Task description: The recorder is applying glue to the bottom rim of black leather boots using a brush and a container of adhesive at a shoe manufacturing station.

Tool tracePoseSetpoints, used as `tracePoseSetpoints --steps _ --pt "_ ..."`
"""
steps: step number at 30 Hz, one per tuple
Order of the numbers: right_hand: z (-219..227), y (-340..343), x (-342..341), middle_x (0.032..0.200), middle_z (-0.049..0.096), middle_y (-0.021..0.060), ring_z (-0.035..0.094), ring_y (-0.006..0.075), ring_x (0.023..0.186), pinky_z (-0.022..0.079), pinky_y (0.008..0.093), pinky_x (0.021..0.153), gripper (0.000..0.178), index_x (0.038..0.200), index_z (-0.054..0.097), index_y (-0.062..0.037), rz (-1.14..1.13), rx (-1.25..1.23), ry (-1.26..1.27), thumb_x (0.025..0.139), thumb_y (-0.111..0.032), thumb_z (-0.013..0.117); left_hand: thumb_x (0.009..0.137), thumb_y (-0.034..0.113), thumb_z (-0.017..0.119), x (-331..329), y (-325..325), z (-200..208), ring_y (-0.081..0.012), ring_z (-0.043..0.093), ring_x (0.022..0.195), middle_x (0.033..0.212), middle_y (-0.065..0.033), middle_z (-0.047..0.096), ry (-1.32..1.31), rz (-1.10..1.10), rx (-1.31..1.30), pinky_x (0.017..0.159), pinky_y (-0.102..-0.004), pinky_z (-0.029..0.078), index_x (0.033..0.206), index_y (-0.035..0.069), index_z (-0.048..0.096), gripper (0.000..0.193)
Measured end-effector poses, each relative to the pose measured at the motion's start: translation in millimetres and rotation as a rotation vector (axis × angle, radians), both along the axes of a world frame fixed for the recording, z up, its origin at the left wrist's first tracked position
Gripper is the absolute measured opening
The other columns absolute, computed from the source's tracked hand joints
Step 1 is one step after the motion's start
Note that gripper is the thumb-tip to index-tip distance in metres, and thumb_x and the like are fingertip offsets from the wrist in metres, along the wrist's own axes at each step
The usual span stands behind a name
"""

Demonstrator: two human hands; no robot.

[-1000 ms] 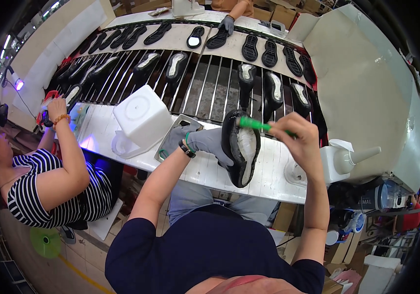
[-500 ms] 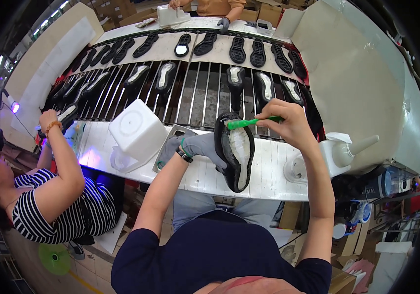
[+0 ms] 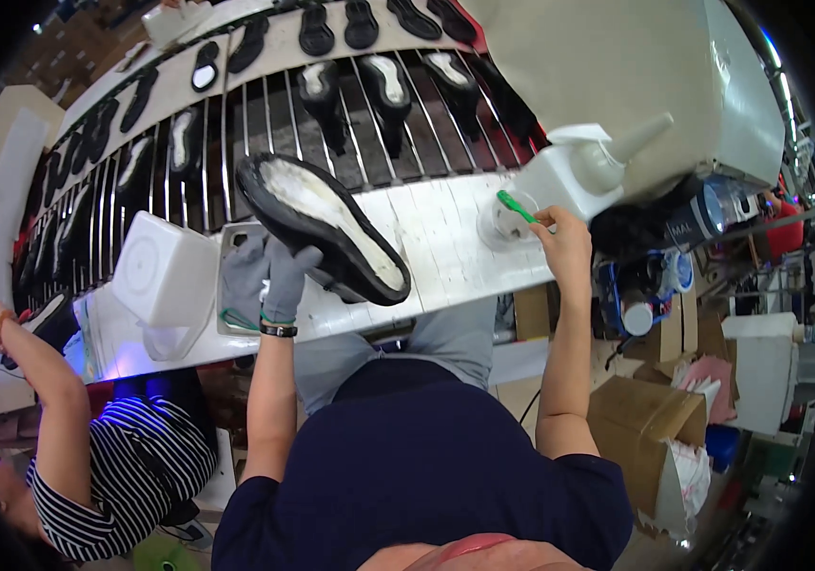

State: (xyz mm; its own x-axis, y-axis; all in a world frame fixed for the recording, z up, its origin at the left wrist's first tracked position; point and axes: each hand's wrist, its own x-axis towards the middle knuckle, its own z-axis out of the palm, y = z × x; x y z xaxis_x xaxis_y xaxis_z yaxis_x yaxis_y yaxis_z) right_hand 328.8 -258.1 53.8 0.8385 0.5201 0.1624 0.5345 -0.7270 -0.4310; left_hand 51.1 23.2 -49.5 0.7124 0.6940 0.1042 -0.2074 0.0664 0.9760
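Note:
My left hand (image 3: 284,279), in a grey glove, grips a black shoe upper (image 3: 331,211) by its side. The upper is tilted over the white bench (image 3: 445,224), with its underside up, showing a pale inset framed by a black border. Bare, my right hand (image 3: 565,240) pinches a green brush (image 3: 519,207) that looks like a toothbrush. The brush's head is at a small translucent cup (image 3: 498,231) on the bench. Just behind that cup stands a white squeeze bottle (image 3: 574,171) with a long spout.
Beyond the bench runs a rack of metal rods (image 3: 362,143) holding several black uppers, with black soles (image 3: 316,30) on a board behind. A white container (image 3: 162,269) and a metal tray (image 3: 236,324) are at left. A co-worker in a striped shirt (image 3: 150,476) works there.
The green brush has left the upper and moved right to the cup in my right hand. My left hand has tilted the upper. The whole view has shifted rightward.

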Motion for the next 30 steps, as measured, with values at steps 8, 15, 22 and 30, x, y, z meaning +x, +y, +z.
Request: tracePoseSetpoints --steps 8,15,22,30 --pt "-64.2 -7.5 -5.0 0.085 0.068 0.0219 0.067 0.0437 0.083 0.052 0.0509 0.074 0.018 0.084 0.067 0.0026 -0.056 -0.244 -0.133 0.084 -0.015 0.071 0.1 0.056 0.049 5.5 -44.9 -19.4 -0.0237 0.06 0.12 0.138 -0.0111 0.058 -0.224 -0.196 -0.74 0.107 -0.0365 0.046 0.145 0.006 0.046 0.067" --pt "-80.6 -41.6 12.5 0.071 0.069 0.0102 0.061 0.0158 0.06 0.045 0.0314 0.054 0.023 0.093 0.074 0.0035 -0.121 0.325 0.483 0.087 -0.019 0.073 0.105 0.04 0.044 -10.6 -53.2 -15.5 -0.0237 0.065 0.089 0.112 -0.0158 0.065 -0.268 -0.225 -1.082 0.079 -0.0341 0.055 0.137 0.001 0.051 0.051" --pt "-53.1 -2.3 2.2 0.077 0.07 0.006 0.047 0.0028 0.051 0.03 0.018 0.044 0.021 0.106 0.061 -0.0007 -0.04 0.655 0.809 0.09 -0.009 0.071 0.101 0.048 0.052 -1.8 -48.6 28.8 -0.0198 0.063 0.111 0.129 -0.0084 0.064 -0.073 -0.113 -0.891 0.1 -0.034 0.05 0.138 0.005 0.053 0.057" --pt "46.3 74.7 -34.3 0.082 0.07 0.0019 0.054 0.0055 0.067 0.041 0.0217 0.059 0.008 0.093 0.073 0.0008 0.672 0.593 0.733 0.087 -0.003 0.07 0.103 0.04 0.052 -0.4 -52.8 73.1 -0.0161 0.065 0.105 0.123 -0.009 0.065 -0.092 -0.171 -0.673 0.096 -0.0311 0.052 0.135 0.0 0.051 0.052"
